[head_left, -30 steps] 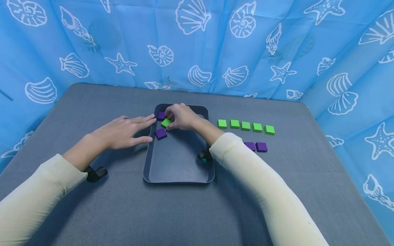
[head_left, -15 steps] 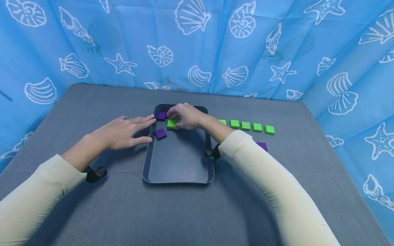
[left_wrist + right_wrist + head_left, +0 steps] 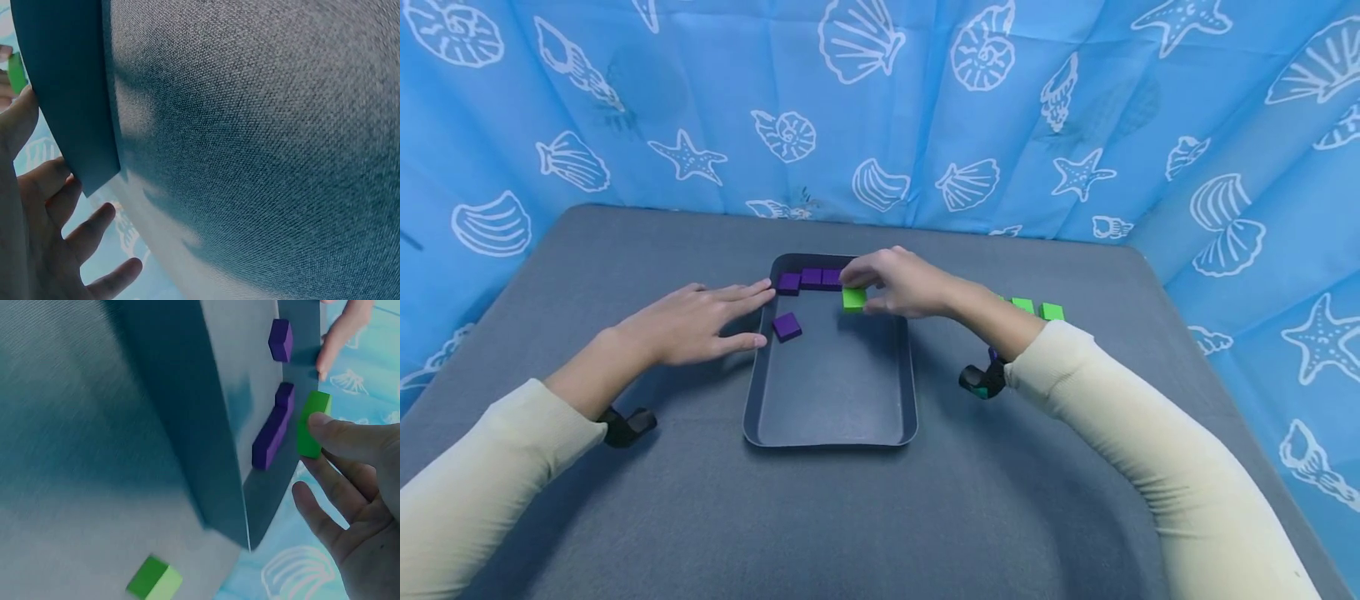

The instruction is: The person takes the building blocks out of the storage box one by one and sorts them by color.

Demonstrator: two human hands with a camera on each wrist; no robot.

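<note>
My right hand [image 3: 910,285] pinches a green block [image 3: 853,300] between thumb and fingers over the far right part of the dark tray [image 3: 835,437]. In the right wrist view, this green block [image 3: 314,424] is raised above the purple ones. Along the tray's far wall sit a corner purple block [image 3: 788,284] and two more purple blocks [image 3: 822,278] side by side. A lone purple block [image 3: 787,327] lies turned at an angle nearer me. My left hand [image 3: 688,323] has its fingers spread, with fingertips at the tray's left rim; the left wrist view shows them against the outer wall [image 3: 69,75].
On the grey table [image 3: 820,525], green blocks [image 3: 1051,312] lie right of the tray, partly hidden behind my right forearm. Another green block [image 3: 155,578] shows outside the tray in the right wrist view. A blue seashell curtain [image 3: 910,108] hangs behind the table.
My right hand has moved rightward with the green block, from near the left corner to the tray's far right part. This uncovers two purple blocks at the far wall. My left hand stays put.
</note>
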